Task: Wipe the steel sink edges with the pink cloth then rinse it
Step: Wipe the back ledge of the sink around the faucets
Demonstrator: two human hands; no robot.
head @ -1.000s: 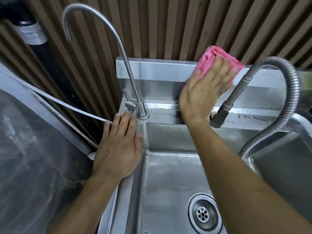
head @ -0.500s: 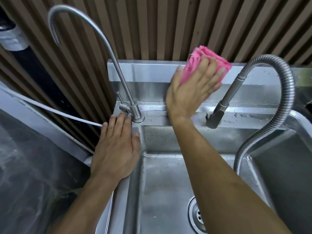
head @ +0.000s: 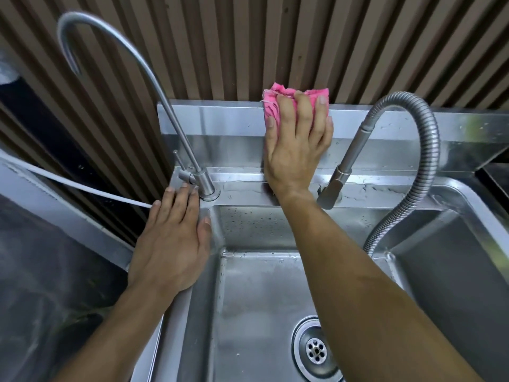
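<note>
Against the upright back splash of the steel sink (head: 214,125), the pink cloth (head: 271,110) is folded into a pad and lies flat on the metal, its top edge poking just above the splash's upper rim where the slatted wall (head: 248,45) begins. I have the right hand (head: 297,144) spread over it, fingers nearly straight and pressing the cloth to the steel rather than clutching it; the thumb lies along the cloth's left side. The left hand (head: 173,241) rests flat and relaxed on the sink's left rim, holding nothing, its fingertips just beside the base of the thin gooseneck tap (head: 205,186).

I judge that I am in the wiping step, working the rear edge between that tap and the flexible hose faucet (head: 334,188), whose spray head hangs just to the right of my wrist. Water beads show on the ledge below and on the basin wall. No water runs, so the rinse has not begun.

My next move calls for sliding the pad sideways along the splash with even pressure, keeping it folded, and steering the wrist clear of the hose head. The front and side rims would follow, then the cloth goes under a tap above the drain (head: 316,351).
</note>
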